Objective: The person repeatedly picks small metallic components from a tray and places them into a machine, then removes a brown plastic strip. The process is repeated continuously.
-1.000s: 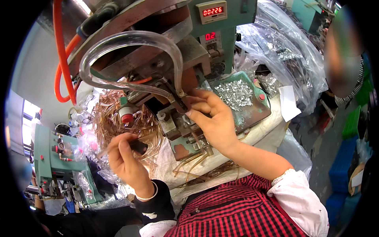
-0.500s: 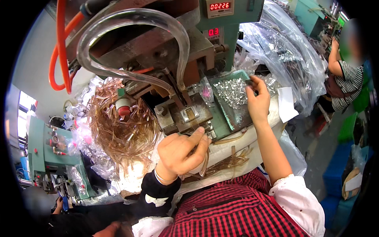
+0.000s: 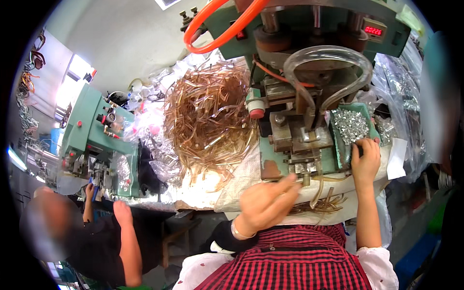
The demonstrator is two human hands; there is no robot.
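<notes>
My left hand (image 3: pixel 266 205) is just in front of the press's metal die block (image 3: pixel 285 133), its fingers reaching toward the block's front edge. Motion smears those fingers, so their grip cannot be made out. A translucent brownish strip (image 3: pixel 318 181) hangs down from the front of the block, beside my left fingertips. My right hand (image 3: pixel 367 162) rests at the near right part of a green tray (image 3: pixel 340 152) filled with small shiny metal pieces (image 3: pixel 349 125). Its fingers are bent around a small dark object (image 3: pixel 358 149) whose kind does not show.
A big heap of brownish strips (image 3: pixel 208 116) lies left of the press. More strips (image 3: pixel 321 205) lie by the apron. Above the die loops a clear hose (image 3: pixel 328 50); an orange hose (image 3: pixel 217 34) hangs higher. At far left a co-worker (image 3: pixel 106 241) sits by another green machine (image 3: pixel 89 116).
The view has swung left, so the press appears farther right. My left hand has drawn slightly back from the die block. My right hand has come nearer along the tray.
</notes>
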